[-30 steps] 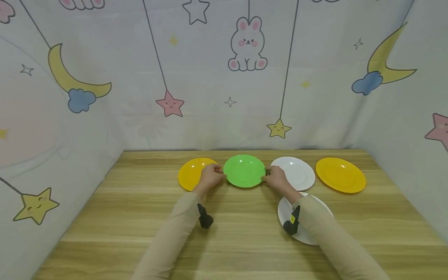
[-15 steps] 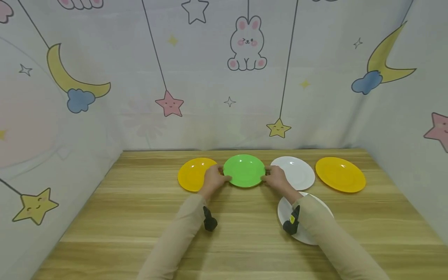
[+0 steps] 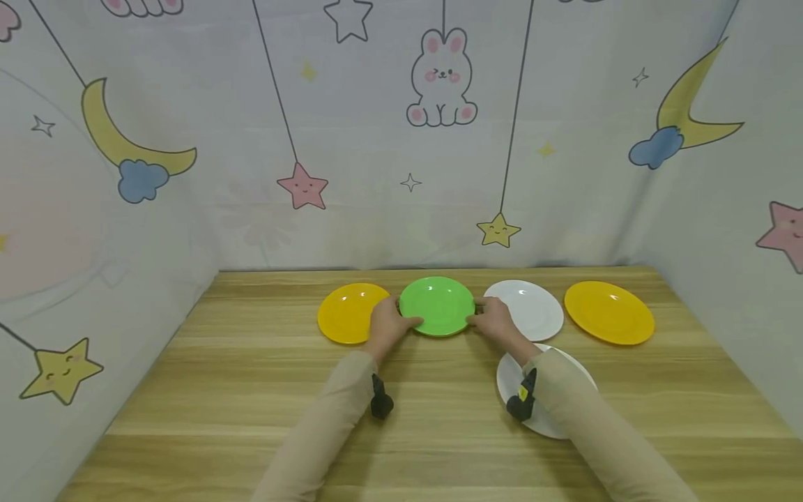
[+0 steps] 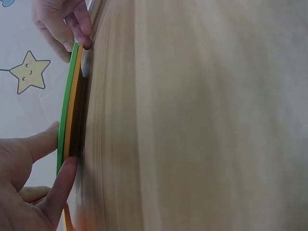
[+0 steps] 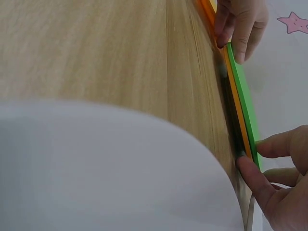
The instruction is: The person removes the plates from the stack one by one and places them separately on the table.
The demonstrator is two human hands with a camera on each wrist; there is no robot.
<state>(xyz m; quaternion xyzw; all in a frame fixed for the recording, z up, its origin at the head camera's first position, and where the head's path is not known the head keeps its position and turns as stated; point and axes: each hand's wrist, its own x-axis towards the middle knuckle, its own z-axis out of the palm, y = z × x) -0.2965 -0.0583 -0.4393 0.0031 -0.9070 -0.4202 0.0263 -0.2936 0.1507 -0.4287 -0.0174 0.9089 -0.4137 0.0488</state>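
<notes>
A green plate (image 3: 437, 307) sits at the back middle of the table. Both wrist views show an orange plate (image 4: 72, 115) stacked directly under it. My left hand (image 3: 385, 324) pinches the left side of the two rims, thumb and fingers on opposite faces. On the right side my right hand (image 3: 494, 321) pinches the same rims; in the right wrist view its fingertips (image 5: 246, 166) reach beneath the orange one. Whether the stack is raised off the table, I cannot tell. A yellow plate (image 3: 345, 315) lies just left, partly behind my left hand.
Right of the stack lie a white plate (image 3: 533, 314) and another yellow plate (image 3: 608, 314). A second white plate (image 3: 511, 376) rests nearer, partly under my right forearm. A patterned cloth wall (image 3: 351, 237) stands behind the wooden table (image 3: 251, 390).
My left hand has shifted slightly right along the green plate's rim, its thumb now over the plate's front left edge. The right hand and the plates stay in place.
</notes>
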